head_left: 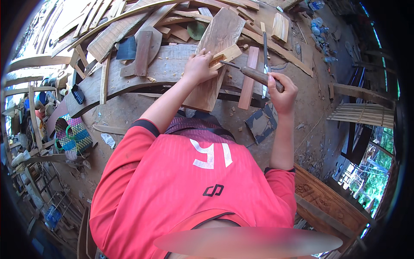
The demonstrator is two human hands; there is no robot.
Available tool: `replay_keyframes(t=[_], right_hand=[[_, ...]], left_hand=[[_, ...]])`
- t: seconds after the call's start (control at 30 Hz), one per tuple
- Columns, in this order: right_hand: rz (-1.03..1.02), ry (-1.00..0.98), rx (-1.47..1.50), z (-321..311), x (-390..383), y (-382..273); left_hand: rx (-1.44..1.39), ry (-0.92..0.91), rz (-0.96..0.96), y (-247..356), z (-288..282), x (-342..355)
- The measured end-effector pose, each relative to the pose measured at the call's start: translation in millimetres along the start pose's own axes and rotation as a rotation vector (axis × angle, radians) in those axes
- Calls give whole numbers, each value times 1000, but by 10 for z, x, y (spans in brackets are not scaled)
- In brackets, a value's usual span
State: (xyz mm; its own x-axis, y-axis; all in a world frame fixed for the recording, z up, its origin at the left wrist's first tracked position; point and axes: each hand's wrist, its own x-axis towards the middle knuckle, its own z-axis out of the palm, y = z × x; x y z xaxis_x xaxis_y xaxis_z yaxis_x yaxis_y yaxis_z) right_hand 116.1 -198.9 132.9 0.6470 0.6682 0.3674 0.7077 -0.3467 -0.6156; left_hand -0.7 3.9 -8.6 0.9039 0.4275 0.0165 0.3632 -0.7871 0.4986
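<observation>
My left hand [198, 67] is closed on a small light wood piece [229, 54] with a cut recess, holding it against a wide plank [217, 28] lying across a thick weathered beam [168, 58]. My right hand [281, 93] grips the wooden handle of a chisel [250, 74], whose thin metal blade points left with its tip at the recess. A reddish wood strip [248, 77] lies under the chisel, and a long narrow metal tool [265, 47] rests just beyond it.
Loose offcuts and boards [101, 32] pile over the back. A woven checked basket [73, 131] stands at the left among clutter. A dark flat piece [261, 125] lies on the dirt floor [112, 112]. A carved wooden panel [323, 198] is at lower right, and plastic bottles [319, 34] lie at back right.
</observation>
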Motion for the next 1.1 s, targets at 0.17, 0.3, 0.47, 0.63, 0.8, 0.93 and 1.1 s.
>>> replay_keyframes(t=[0.17, 0.3, 0.47, 0.63, 0.8, 0.93, 1.1], right_hand=[[-96, -8, -14, 69, -108, 15], [-179, -1, -47, 140, -286, -35], [-139, 63, -21, 260, -662, 79], [178, 188, 101, 390, -833, 194], [496, 178, 384, 257, -599, 38], [379, 253, 333, 157, -494, 16], [171, 217, 51, 300, -547, 185]], left_hand=[[-8, 10, 3, 2, 7, -5], [-26, -3, -29, -9, 7, -3], [-26, -12, -36, -7, -21, 12], [-59, -3, -23, -8, 9, 20], [-40, 4, -39, 20, -13, -3], [-8, -28, -54, 55, -65, -11], [-12, -48, -60, 59, -78, -6]])
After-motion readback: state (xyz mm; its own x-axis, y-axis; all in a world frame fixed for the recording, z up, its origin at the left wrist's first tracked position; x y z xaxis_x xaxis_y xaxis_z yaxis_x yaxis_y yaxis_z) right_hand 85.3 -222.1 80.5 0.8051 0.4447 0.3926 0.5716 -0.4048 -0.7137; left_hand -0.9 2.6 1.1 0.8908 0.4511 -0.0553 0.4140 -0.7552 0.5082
